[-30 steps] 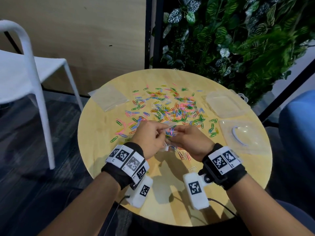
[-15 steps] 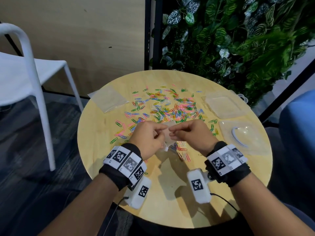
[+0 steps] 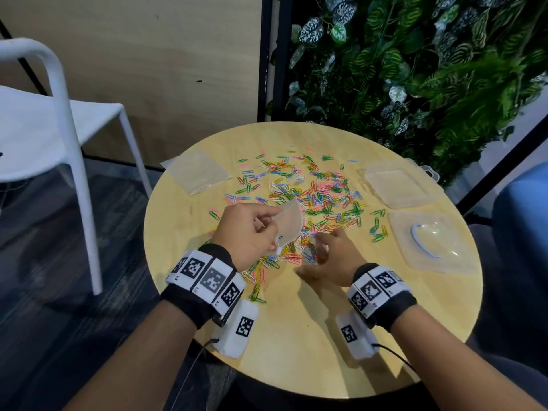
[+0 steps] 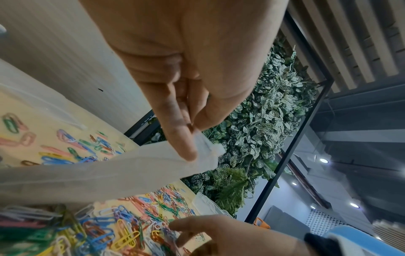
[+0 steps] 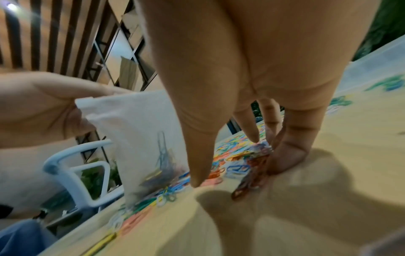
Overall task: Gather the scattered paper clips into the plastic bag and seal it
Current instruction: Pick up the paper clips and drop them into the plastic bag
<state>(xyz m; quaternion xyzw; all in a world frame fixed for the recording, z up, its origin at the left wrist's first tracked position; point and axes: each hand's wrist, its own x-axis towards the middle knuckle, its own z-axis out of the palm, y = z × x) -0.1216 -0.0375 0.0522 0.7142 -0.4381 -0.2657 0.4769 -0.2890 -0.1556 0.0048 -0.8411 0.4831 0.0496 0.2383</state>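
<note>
Several coloured paper clips lie scattered across the middle of the round wooden table. My left hand pinches the top edge of a small clear plastic bag and holds it upright just above the table. The bag has a few clips at its bottom. The left wrist view shows thumb and fingers squeezing the bag's rim. My right hand is beside the bag, fingers spread and straight, tips down on the nearest clips.
A second flat plastic bag lies at the table's back left. Two clear plastic trays sit on the right, the nearer one holding a white ring. A white chair stands left, a plant wall behind.
My right hand has left the bag's mouth and dropped onto the clips on the table. The left hand alone now holds the bag, raised and turned a little.
</note>
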